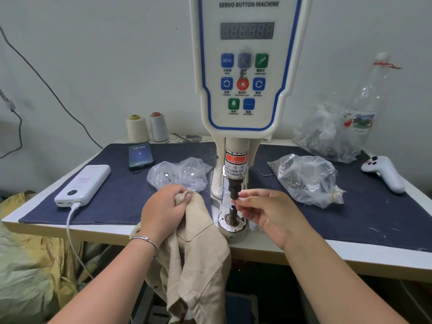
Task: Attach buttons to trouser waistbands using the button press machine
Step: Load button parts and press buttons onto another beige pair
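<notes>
— What can't you make out around the servo button machine?

— Its top is cut off by the frame edge, and the digits on its grey display are unlit. Whatever the right hand pinches between thumb and fingertips is too small to tell; the fingers are curled in close at the gap between the dark upper punch and the lower die post, which has a bluish tip. Whether a button sits there, I cannot tell.

— And the trousers?

— The beige trousers, a twill weave with stitched seams, lie just left of the machine's round metal base. The left hand grips a bunched fold of the cloth at the table edge, fingers curled round it; the rest hangs below the table, its lower end cut off. A thin metal bangle circles that wrist.

— Anything else near the machine?

— A dark blue denim mat covers the tabletop either side of it. Left: a crumpled clear plastic bag, a phone showing 15:10, a white power bank with a white cable, and two thread cones behind. Right: a clear bag of small dark pieces, hard to identify, another crinkled bag behind it, a clear plastic bottle, and a white handheld controller.
</notes>
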Tool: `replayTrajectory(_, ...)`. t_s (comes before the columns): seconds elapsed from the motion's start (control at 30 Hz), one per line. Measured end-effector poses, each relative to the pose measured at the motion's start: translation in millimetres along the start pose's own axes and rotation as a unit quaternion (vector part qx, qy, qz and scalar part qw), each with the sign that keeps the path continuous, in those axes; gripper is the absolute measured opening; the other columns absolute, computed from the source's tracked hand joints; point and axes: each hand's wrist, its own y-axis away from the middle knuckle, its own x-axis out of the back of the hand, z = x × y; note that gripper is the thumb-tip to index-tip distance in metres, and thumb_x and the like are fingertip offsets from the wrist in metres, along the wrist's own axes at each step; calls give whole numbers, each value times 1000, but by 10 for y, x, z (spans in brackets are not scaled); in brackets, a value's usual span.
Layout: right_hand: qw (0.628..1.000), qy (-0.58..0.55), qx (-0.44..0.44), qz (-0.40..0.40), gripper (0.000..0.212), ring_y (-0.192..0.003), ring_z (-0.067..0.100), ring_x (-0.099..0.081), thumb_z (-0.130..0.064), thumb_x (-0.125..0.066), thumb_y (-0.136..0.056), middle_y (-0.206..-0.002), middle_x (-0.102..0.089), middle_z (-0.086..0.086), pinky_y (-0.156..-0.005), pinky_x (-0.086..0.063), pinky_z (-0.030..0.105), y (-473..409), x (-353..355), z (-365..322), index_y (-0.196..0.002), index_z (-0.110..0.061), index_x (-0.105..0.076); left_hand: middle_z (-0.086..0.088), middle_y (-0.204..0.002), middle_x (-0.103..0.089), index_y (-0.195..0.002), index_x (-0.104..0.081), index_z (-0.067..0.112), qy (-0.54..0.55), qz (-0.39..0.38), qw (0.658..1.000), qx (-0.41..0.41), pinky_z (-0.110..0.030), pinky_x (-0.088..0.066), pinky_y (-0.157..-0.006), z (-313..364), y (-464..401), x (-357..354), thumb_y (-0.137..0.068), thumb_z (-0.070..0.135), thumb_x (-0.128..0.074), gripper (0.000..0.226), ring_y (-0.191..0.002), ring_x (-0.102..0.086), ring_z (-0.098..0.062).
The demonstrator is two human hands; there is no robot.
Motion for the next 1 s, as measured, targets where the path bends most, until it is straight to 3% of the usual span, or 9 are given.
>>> replayTrajectory(0.17, 998, -53, -29, 6, 23, -60, 14, -69, 12, -60, -82, -76, -73, 17, -52, -53, 18, 3, -5, 5, -73, -3, -74, 10, -92, -64, -94, -68, 26, -4, -2, 1000, -2, -30, -36, -69, 2, -4, 5, -97, 31, -61, 9, -85, -54, -14)
replayTrajectory(0.33, 999, -34, -35, 14, 13, -65, 15, -71, 9, -62, -82, -85, -74, 20, -53, -52, 17, 26, 30, -43, -86, 0, -71, 10, -92, -64, -94, -68, 27, -2, -3, 1000, -2, -30, -35, -68, 0, -5, 4, -97, 31, -61, 8, -85, -54, -14)
replayTrajectory(0.83, 995, -84, -55, 30, 19, -62, 14, -70, 12, -54, -86, -86, -74, 21, -49, -51, 17, 83, -5, -84, -95, 0, -66, 13, -90, -61, -93, -66, 29, -4, -3, 1000, -6, -29, -33, -67, -22, -16, -10, -96, 32, -62, 6, -84, -53, -13)
replayTrajectory(1.0, 989, -131, -62, 28, 21, -67, 15, -70, 8, -52, -85, -96, -73, 21, -53, -53, 19, 207, 7, -67, -99, -2, -64, 10, -88, -63, -91, -69, 23, 6, 17, 1000, -15, -29, -35, -69, 4, 4, 9, -95, 26, -64, 7, -83, -54, -14)
